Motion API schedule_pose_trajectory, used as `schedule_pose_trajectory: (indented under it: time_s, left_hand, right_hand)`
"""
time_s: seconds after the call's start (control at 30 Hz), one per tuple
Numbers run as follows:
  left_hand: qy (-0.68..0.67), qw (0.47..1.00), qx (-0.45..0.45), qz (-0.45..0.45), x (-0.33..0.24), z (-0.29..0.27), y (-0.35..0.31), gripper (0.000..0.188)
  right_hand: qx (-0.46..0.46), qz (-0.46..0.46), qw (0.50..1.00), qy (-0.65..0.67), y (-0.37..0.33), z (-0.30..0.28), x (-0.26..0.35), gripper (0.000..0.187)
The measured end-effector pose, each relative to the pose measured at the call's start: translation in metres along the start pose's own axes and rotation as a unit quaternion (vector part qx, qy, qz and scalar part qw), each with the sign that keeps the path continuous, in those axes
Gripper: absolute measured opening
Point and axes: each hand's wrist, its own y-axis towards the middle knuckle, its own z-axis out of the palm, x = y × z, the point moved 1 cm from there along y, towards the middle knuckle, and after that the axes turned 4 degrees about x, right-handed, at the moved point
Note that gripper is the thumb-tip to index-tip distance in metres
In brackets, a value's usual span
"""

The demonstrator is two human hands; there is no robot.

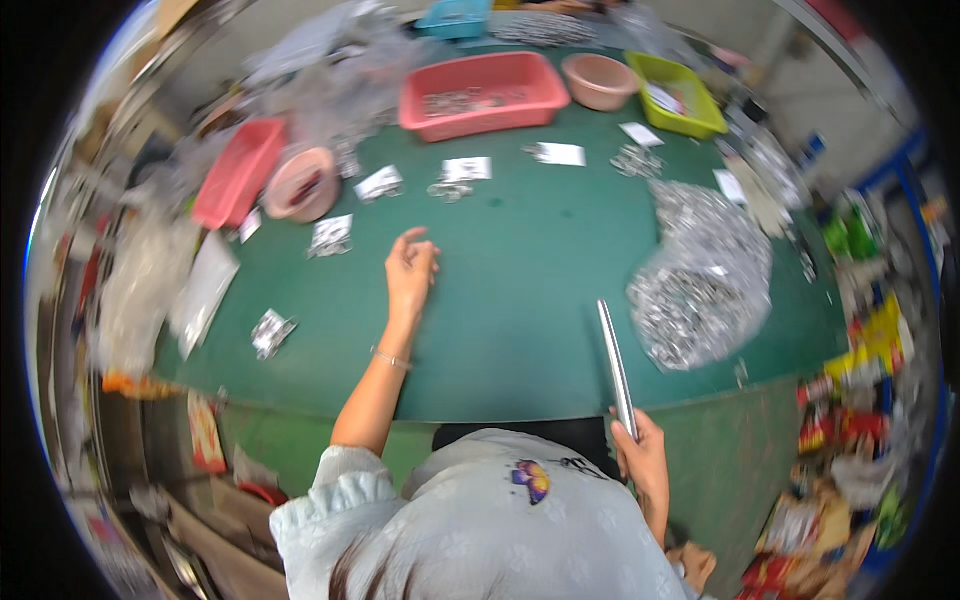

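My left hand (411,264) hovers over the left middle of the green table (510,290), fingers loosely bent and partly apart, with nothing seen in them. In front of it lie white paper slips with small silver metal pieces, such as the slip (467,168) and the slip (379,184). My right hand (643,450), at the table's near edge, is closed round the lower end of a long slim silver bar-like object (616,362). That object points away from me; its exact kind is unclear. Right of it rests a clear plastic bag of silver metal parts (690,300).
Along the far side stand a pink tray (487,120), a round pink bowl (600,82) and a lime-green basket (705,120). A red-pink tray (222,205) and a pink tub (318,205) are at the left. Another person's hands (560,6) show at the far edge.
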Motion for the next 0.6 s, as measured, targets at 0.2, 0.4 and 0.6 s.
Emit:
schedule_pose_trajectory:
  time_s: [0.2,0.4,0.6]
  left_hand:
    - [0.140,0.859,0.414,0.267,-0.060,0.182,-0.080,0.022]
    - [0.381,0.757,0.321,0.422,-0.026,0.296,-0.088,0.011]
    - [0.333,0.785,0.295,0.431,-0.018,0.312,-0.074,0.008]
  right_hand:
    - [-0.152,-0.064,0.986,0.023,-0.021,-0.035,0.001,0.026]
    - [-0.223,-0.071,0.971,0.048,-0.035,-0.052,-0.005,0.029]
    - [-0.216,-0.078,0.971,0.074,-0.034,-0.059,-0.009,0.030]
